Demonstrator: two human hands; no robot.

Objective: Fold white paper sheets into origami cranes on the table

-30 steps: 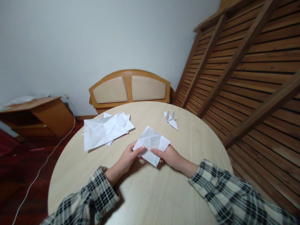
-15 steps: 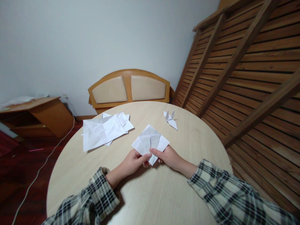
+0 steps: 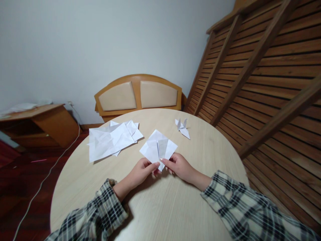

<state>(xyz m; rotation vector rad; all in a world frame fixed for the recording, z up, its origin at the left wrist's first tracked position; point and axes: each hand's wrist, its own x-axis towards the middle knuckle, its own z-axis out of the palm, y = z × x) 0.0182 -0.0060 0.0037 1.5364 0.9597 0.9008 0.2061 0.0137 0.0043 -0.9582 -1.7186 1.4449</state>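
Observation:
A diamond-shaped piece of folded white paper (image 3: pixel 157 146) is held above the near half of the table. My left hand (image 3: pixel 143 170) pinches its lower left side, thumb on top near the bottom point. On the lower right edge my right hand (image 3: pixel 181 167) grips it, its thumb also pressing close to the middle crease. Flaps on the front meet along that crease. The fingers under the paper are mostly hidden. Beyond my right hand stands a small white origami crane (image 3: pixel 183 128).
Several creased white sheets (image 3: pixel 110 140) overlap at the left of the round wooden table (image 3: pixel 200 207). Behind the table stands a headboard (image 3: pixel 137 78). A slatted wooden panel (image 3: pixel 250 73) leans on the right. A low desk (image 3: pixel 50 125) and a white cable (image 3: pixel 41 185) are at the left.
The folded paper has shifted slightly left and away from me and turned a little. Both thumbs stay near its lower point, and the centre crease looks more open. The crane and sheets have not moved.

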